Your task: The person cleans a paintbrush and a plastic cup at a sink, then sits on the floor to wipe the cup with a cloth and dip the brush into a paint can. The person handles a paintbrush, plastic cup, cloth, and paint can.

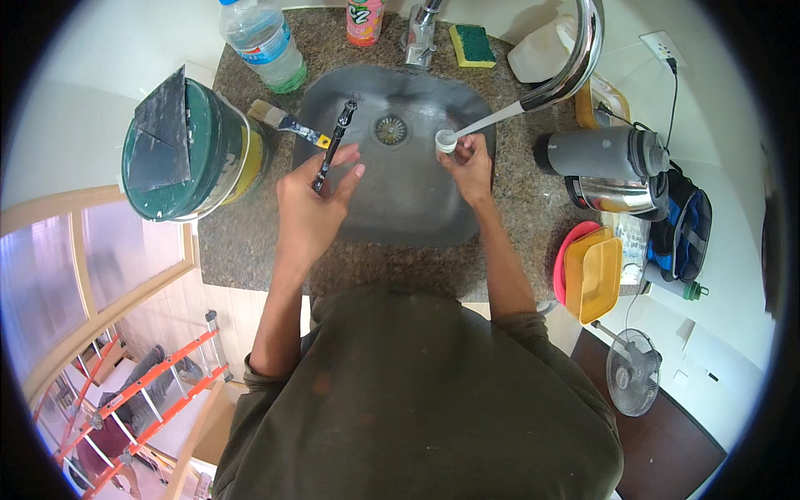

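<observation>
My left hand [310, 208] is over the left side of the grey sink [400, 225], its fingers closed loosely around a slim black pen-like stick [337, 143] with pale markings. The stick points up and away, and its exact kind is unclear. Over the sink's right side, my right hand [472, 171] pinches a small white round cup or cap [446, 141]. A stream of water [490, 120] runs from the curved chrome faucet [575, 71] to that cup. Past my left fingers, a paintbrush [290, 125] lies across the sink's left rim.
A green-lidded bucket [204, 158] bearing a dark sheet [160, 137] stands left. Behind the sink are a water bottle [267, 50], a pink bottle [364, 21] and a sponge [472, 46]. A grey flask [596, 152] and yellow container [596, 275] sit right. Lower left, a person is beside an orange ladder [150, 396].
</observation>
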`<state>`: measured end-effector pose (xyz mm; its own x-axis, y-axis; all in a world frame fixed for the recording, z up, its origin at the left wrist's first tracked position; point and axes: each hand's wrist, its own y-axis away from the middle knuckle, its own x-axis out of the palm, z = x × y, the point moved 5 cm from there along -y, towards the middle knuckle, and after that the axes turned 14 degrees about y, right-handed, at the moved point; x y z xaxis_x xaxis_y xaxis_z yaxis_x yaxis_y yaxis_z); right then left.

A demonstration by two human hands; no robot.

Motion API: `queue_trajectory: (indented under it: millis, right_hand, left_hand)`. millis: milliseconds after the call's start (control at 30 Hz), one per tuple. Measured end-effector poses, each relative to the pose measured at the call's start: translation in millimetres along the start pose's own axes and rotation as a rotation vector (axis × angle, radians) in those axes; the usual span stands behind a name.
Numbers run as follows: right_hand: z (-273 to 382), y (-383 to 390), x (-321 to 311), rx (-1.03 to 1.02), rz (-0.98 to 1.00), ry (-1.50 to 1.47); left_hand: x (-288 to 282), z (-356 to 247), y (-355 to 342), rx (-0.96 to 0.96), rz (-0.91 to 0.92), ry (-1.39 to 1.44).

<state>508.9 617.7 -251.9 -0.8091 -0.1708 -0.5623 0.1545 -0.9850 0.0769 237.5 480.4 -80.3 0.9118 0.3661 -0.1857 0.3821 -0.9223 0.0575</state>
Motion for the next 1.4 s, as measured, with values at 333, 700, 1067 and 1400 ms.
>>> queue_trajectory:
  millis: [333, 700, 1067, 1400]
  right_hand:
    - [2.5, 1.7, 6.4, -0.014, -0.092, -0.125]
    - [9.9, 1.1, -19.5, 0.130, 0.103, 0.391]
    - [-10.5, -2.7, -3.9, 0.021, 0.084, -0.061]
    - [-11.9, 4.0, 17.0, 0.020, -0.060, -0.232]
  left_hand:
    - [-1.4, 0.2, 2.9, -0.035, -0.003, 0.021]
    - [-3.5, -1.1, 6.6, -0.017, -0.013, 0.040]
    - [-3.3, 2.7, 6.6, -0.034, 0.008, 0.027]
    - [-6.2, 2.3, 10.0, -0.052, 0.008, 0.018]
